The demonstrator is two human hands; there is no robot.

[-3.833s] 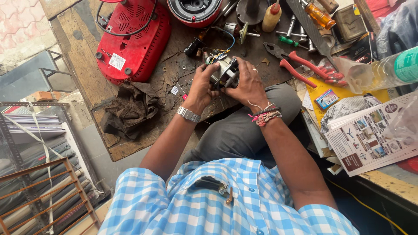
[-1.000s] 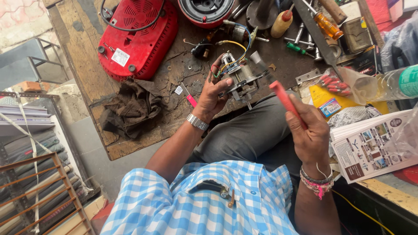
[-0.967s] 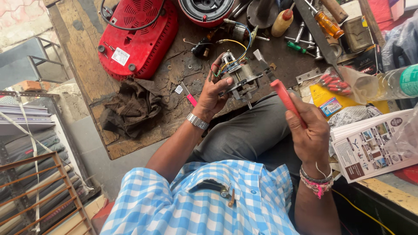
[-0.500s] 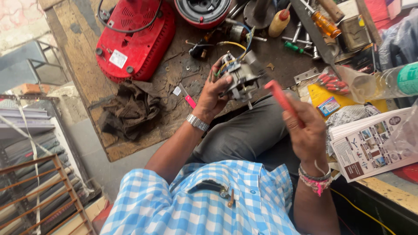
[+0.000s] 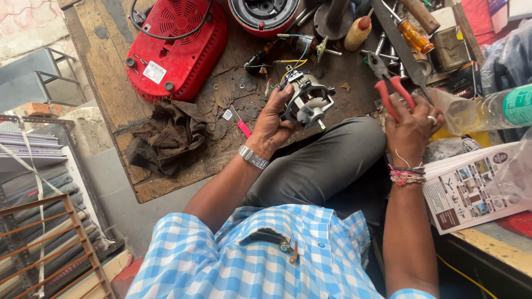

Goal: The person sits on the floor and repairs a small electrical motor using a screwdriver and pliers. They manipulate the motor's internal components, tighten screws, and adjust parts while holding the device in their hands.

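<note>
The left hand (image 5: pixel 275 119) is gripping the small electric motor (image 5: pixel 308 102), fingers clamped on it just below the red appliance base (image 5: pixel 176 47), while the right hand (image 5: pixel 411 123) is closing its fingers around red-handled pliers (image 5: pixel 392 90), likely needing them brought to the motor's wires.

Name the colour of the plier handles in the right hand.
Red, on the pliers gripped by the right hand; head view.

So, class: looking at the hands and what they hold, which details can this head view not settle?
- Left hand: its palm hides the near side of the small motor.
- Right hand on the red-handled pliers: the lower handles are covered by its fingers.
- Red appliance base: its top is cut off by the frame edge.
</note>
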